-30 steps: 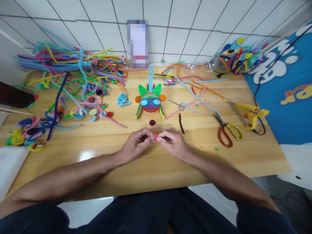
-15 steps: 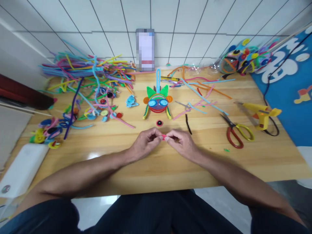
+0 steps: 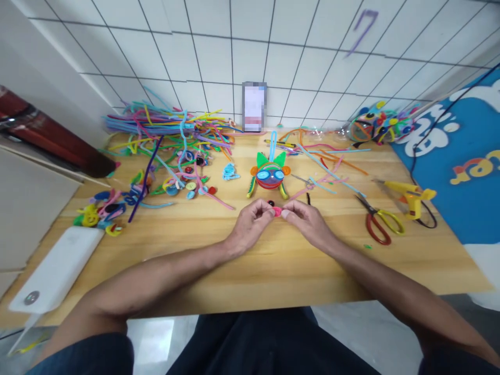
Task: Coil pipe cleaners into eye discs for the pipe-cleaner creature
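Note:
Between my fingertips is a small pink pipe cleaner coil. My left hand pinches its left side, and my right hand pinches the right side. Just beyond the fingers lies a round piece with a black centre, partly covered by my hands. Behind it sits a colourful pipe cleaner figure with green pointed ears, orange side discs, blue eyes and a light blue loop on top. A short black pipe cleaner lies by my right hand.
Scissors and a yellow glue gun lie at the right. Many pipe cleaners are heaped at the back left, with coiled pieces in front. A white power bank rests at the left edge. A phone leans on the wall.
The camera view has shifted, showing more wall. The pink coil now shows its round face between my fingertips, and my hands cover part of the black-centred piece.

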`<state>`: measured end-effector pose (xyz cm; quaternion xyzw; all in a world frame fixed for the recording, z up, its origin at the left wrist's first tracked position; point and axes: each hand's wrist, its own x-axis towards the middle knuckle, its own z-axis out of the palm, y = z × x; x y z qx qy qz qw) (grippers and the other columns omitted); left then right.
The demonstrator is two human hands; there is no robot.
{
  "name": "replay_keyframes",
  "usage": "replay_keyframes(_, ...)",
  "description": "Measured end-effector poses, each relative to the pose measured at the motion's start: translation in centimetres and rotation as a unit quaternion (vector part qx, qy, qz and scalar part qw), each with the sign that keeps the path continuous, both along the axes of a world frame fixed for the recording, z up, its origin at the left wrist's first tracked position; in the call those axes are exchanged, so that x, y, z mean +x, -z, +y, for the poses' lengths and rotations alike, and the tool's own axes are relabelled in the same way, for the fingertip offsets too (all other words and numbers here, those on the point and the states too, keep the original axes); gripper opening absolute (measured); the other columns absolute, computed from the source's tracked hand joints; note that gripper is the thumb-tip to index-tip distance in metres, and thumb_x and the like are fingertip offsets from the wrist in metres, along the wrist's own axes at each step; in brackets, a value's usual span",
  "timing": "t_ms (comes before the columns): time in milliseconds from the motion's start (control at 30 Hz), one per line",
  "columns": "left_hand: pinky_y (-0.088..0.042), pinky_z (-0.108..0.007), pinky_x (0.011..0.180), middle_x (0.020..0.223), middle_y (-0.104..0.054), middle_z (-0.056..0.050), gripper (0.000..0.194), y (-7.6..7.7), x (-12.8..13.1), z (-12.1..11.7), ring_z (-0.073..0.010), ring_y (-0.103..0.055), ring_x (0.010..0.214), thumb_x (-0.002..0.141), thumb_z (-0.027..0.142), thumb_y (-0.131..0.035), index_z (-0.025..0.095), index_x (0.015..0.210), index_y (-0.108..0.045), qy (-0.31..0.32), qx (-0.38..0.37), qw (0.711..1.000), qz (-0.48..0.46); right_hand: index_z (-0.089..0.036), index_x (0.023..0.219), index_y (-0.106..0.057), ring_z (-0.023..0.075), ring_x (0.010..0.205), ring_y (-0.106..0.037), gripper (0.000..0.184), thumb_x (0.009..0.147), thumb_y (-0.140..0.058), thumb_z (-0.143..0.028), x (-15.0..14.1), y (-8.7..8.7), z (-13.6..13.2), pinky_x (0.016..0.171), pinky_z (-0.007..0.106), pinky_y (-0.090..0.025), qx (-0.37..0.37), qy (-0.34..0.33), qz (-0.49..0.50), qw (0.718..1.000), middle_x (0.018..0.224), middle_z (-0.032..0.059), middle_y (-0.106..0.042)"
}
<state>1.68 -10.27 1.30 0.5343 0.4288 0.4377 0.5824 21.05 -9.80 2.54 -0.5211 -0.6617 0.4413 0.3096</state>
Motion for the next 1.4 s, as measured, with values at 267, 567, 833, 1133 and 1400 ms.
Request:
replay_keyframes(267, -0.038, -0.024, 0.063, 0.064, -0.048, 0.005, 0.024, -0.2, 0.5, 0.4, -0.0108, -0.043, 0.063, 0.088, 0.037, -0.062, 0.019, 0.075, -0.053, 0.006, -0.016, 1.000, -0.018, -0.020, 0.085, -0.064, 0.0146, 0.067, -0.055, 0.034, 0.101, -0.050, -0.047, 0.2, 2.5, 0.1, 0.065, 0.028, -0.043, 0.092, 0.043, 0.048, 0.994, 0.074, 0.0004, -0.061)
replay_keyframes(567, -0.032, -0.023, 0.058, 0.065, -0.044, 0.006, 0.024, 0.7, 0.8, 0.9, -0.0092, -0.036, 0.059, 0.092, 0.036, -0.061, 0.017, 0.079, -0.057, 0.039, -0.033, 0.999, -0.017, -0.021, 0.088, -0.063, 0.0140, 0.065, -0.051, 0.019, 0.097, -0.059, -0.037, 0.7, 2.5, -0.6, 0.061, 0.028, -0.040, 0.118, 0.012, -0.030, 0.992, 0.073, -0.0013, -0.058)
replay_keyframes(833, -0.038, -0.024, 0.062, 0.071, -0.052, 0.003, 0.018, 1.5, 0.6, 0.5, -0.0102, -0.044, 0.064, 0.098, 0.029, -0.058, 0.016, 0.086, -0.061, 0.064, 0.029, 0.997, 0.026, -0.021, 0.083, -0.063, 0.0114, 0.060, -0.053, 0.013, 0.095, -0.062, -0.021, 0.5, 2.3, -0.3, 0.058, 0.026, -0.041, 0.206, 0.001, -0.045, 0.977, 0.068, -0.0026, -0.060)
replay_keyframes(1133, -0.049, -0.025, 0.070, 0.084, -0.066, -0.003, 0.013, 1.3, -0.2, -0.1, -0.0124, -0.060, 0.076, 0.097, 0.009, -0.060, 0.017, 0.104, -0.066, 0.054, 0.298, 0.950, 0.072, -0.022, 0.096, -0.065, 0.0151, 0.069, -0.065, 0.010, 0.093, -0.065, -0.013, 0.6, 1.8, -0.7, 0.064, 0.027, -0.052, 0.384, -0.037, -0.047, 0.921, 0.077, 0.0023, -0.071)
replay_keyframes(1400, -0.055, -0.024, 0.070, 0.089, -0.070, -0.006, 0.023, 0.6, -0.7, -0.2, -0.0141, -0.065, 0.081, 0.093, 0.001, -0.060, 0.017, 0.110, -0.063, 0.076, 0.395, 0.910, 0.100, -0.021, 0.101, -0.065, 0.0156, 0.067, -0.065, 0.010, 0.094, -0.063, -0.014, 1.1, 1.1, -1.1, 0.064, 0.029, -0.054, 0.465, -0.070, -0.083, 0.878, 0.080, 0.0045, -0.074)
